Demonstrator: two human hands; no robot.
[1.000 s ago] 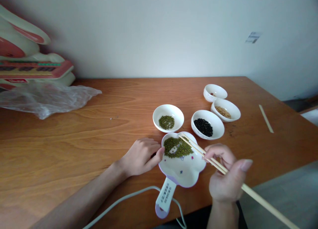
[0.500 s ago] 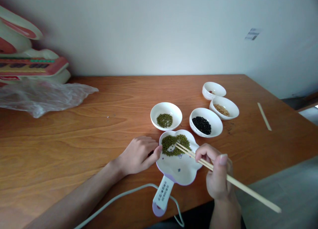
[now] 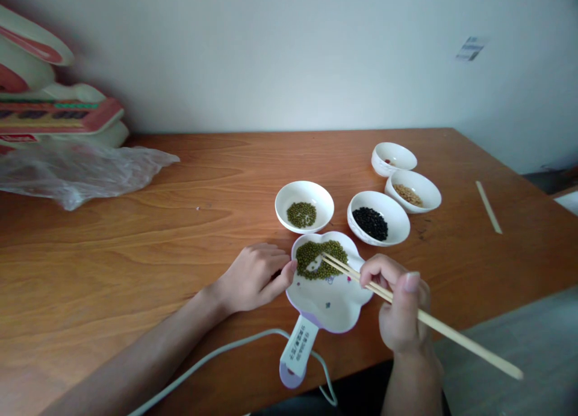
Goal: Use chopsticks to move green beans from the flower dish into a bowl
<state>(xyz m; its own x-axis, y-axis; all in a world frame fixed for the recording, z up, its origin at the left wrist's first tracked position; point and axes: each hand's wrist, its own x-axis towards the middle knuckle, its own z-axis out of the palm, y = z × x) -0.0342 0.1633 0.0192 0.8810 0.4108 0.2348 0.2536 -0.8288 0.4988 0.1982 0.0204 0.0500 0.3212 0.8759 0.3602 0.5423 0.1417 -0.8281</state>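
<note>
Wooden chopsticks [image 3: 434, 322], pinched in the right hand [image 3: 404, 307], reach the green beans [image 3: 325, 273]; the left hand [image 3: 256, 277] touches the dish [image 3: 311, 298], maybe steadying it, but its grip is hidden.

Single head view from close above the wooden table [image 3: 226, 181], forward and down towards the pale wall [image 3: 271, 55]

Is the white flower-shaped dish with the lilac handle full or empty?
Partly full: small round green beans lie at the far side of the white flower-shaped dish; its near side shows none.
</note>
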